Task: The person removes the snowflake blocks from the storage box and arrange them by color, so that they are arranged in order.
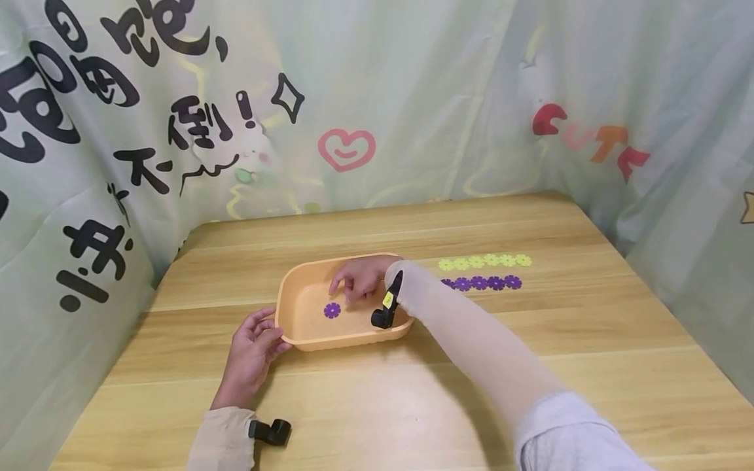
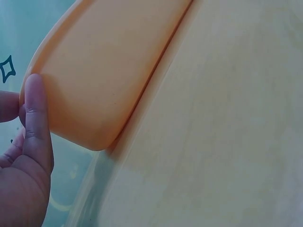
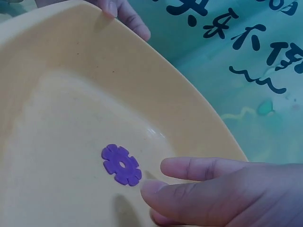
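An orange plastic basin (image 1: 306, 337) stands on the table, its left end held by the left hand (image 1: 252, 353). In the left wrist view that hand's thumb (image 2: 35, 109) lies along the outer wall near the rim, with fingers on the other side. One purple flower-shaped disc (image 3: 121, 164) with a hole in its middle lies on the basin floor. Inside the basin, the right hand (image 1: 360, 276) reaches down from the right. Its thumb and forefinger are apart beside the disc, with nothing between them.
Right of the basin lies a row of several yellow flower discs (image 1: 484, 261). A row of purple discs (image 1: 480, 283) runs in front of it, its left end hidden by the right sleeve (image 1: 471, 333). A printed curtain (image 1: 412, 98) hangs behind the wooden table (image 1: 353, 418).
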Demonstrator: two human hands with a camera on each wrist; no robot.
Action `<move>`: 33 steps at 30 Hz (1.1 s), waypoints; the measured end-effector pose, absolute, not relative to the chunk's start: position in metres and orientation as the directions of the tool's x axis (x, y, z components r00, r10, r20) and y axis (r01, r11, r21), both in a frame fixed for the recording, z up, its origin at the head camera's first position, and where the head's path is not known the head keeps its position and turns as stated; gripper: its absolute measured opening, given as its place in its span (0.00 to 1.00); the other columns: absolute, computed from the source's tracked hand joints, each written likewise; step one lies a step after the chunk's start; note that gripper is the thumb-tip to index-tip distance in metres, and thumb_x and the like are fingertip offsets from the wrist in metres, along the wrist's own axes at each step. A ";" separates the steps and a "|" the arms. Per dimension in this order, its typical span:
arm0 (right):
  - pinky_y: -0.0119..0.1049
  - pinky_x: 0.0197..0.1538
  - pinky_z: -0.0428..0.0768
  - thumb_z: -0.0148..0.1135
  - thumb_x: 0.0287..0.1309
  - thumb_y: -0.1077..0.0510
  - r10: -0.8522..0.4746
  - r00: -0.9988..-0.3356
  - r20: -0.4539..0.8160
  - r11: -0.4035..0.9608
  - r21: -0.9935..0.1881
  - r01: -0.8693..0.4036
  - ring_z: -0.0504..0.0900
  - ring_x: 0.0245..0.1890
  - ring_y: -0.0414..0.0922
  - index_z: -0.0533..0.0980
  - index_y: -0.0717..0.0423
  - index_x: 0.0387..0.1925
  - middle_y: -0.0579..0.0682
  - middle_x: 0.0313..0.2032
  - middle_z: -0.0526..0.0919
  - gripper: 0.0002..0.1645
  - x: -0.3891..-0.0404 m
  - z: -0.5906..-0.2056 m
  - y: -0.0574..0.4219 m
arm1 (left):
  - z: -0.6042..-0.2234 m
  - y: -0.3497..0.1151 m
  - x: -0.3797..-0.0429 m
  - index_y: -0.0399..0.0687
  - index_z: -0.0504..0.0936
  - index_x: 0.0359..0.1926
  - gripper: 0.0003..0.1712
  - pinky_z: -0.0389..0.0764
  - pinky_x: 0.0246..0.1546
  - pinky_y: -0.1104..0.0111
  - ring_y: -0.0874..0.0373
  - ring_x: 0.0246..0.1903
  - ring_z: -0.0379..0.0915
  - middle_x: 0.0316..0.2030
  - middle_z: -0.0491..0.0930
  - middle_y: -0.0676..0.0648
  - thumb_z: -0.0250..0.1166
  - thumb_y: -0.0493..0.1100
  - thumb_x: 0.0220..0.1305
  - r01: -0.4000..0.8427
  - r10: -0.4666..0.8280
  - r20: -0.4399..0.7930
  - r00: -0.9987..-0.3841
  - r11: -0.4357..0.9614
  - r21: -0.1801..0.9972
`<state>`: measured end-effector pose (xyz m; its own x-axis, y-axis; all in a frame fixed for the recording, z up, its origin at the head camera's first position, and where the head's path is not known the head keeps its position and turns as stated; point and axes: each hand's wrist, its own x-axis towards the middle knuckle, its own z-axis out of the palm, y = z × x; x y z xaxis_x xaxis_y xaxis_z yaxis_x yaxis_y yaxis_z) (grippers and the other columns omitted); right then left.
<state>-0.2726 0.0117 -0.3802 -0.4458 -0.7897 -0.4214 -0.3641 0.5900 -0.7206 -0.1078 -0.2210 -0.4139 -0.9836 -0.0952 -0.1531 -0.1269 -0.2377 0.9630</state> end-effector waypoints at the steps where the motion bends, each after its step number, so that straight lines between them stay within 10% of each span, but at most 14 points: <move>1: 0.25 0.18 0.65 0.65 0.58 0.66 -0.791 -0.443 -0.422 0.590 -0.718 -0.370 0.67 0.16 0.37 0.73 0.55 0.59 0.47 0.25 0.78 0.26 -0.273 -0.380 0.011 | -0.414 -0.221 -0.108 0.38 0.64 0.61 0.25 0.85 0.30 0.74 0.62 0.27 0.75 0.36 0.69 0.49 0.53 0.23 0.64 -0.129 -0.095 -0.155 -0.983 -0.237 0.963; 33: 0.22 0.27 0.70 0.68 0.52 0.69 -0.814 -0.468 -0.343 0.563 -0.664 -0.493 0.70 0.24 0.34 0.82 0.48 0.44 0.42 0.22 0.76 0.19 -0.265 -0.388 -0.010 | -0.414 -0.221 -0.107 0.38 0.63 0.60 0.25 0.85 0.31 0.74 0.62 0.29 0.75 0.37 0.68 0.48 0.53 0.23 0.64 -0.119 -0.083 -0.140 -0.987 -0.222 0.968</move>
<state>-0.2651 -0.0105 -0.3883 -0.4684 -0.8144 -0.3426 -0.4928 0.5627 -0.6637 -0.1069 -0.2212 -0.4142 -0.9866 -0.0829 -0.1402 -0.1189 -0.2216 0.9679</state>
